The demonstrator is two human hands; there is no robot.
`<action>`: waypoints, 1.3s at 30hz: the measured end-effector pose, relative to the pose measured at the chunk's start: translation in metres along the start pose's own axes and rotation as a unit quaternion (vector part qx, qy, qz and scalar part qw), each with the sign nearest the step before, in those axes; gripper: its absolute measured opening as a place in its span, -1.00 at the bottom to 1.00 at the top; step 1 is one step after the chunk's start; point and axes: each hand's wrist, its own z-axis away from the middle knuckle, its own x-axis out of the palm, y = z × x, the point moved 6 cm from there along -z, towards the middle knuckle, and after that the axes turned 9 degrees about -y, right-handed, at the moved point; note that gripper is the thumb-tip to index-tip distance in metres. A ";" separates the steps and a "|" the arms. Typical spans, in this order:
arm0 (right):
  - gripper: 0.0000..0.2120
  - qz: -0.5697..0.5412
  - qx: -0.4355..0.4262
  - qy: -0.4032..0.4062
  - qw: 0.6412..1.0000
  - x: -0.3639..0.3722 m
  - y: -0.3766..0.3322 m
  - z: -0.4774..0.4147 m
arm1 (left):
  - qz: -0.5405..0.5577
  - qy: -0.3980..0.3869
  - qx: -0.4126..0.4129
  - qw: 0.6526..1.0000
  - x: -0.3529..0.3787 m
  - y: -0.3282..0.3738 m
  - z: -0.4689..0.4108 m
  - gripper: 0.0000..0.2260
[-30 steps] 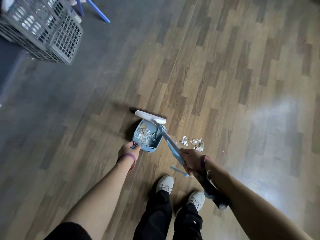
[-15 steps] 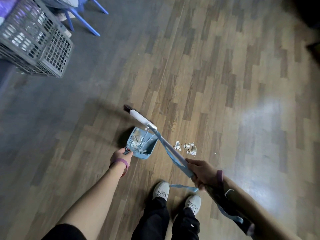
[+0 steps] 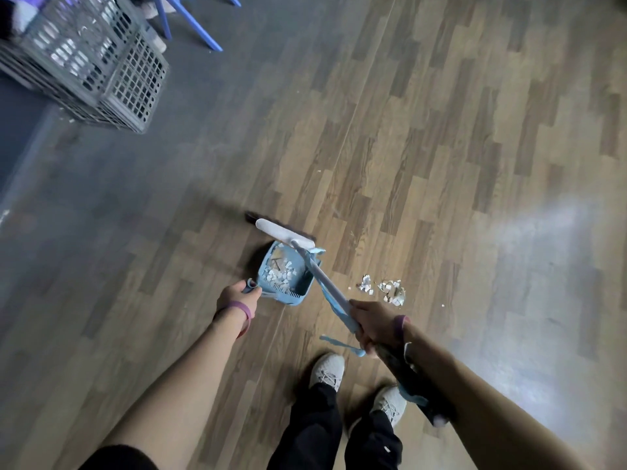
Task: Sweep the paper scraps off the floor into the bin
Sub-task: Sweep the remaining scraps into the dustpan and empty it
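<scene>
Wood-pattern flooring [image 3: 441, 130] fills the frame, darker towards the left. White paper scraps [image 3: 280, 275] lie heaped in a blue dustpan [image 3: 300, 295] at centre. A second pile [image 3: 390, 291] sits on the floor just right of it. The left hand [image 3: 237, 296] has its fingers curled round the dustpan's handle. The right hand [image 3: 376, 325] is clamped on the shaft of the broom [image 3: 283, 234], whose white head rests at the pan's mouth. A grey crate [image 3: 91, 59] stands upper left, near blue chair legs [image 3: 193, 25].
</scene>
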 end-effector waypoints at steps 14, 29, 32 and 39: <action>-0.77 -0.006 -0.037 0.007 0.999 0.010 -0.026 0.041 | 0.002 -0.032 -0.001 0.999 -0.001 -0.009 0.022 -0.94; -0.73 -0.013 -0.014 -0.003 1.000 0.012 0.030 0.087 | -0.084 -0.062 0.038 0.994 0.011 -0.016 0.040 -0.94; -0.73 -0.019 -0.040 0.019 0.999 0.001 0.032 0.113 | -0.110 -0.080 0.056 0.989 0.019 -0.005 0.048 -0.94; -0.77 -0.113 -0.069 0.077 0.988 -0.056 0.044 0.169 | -0.227 -0.130 0.117 0.958 0.066 0.029 0.071 -0.91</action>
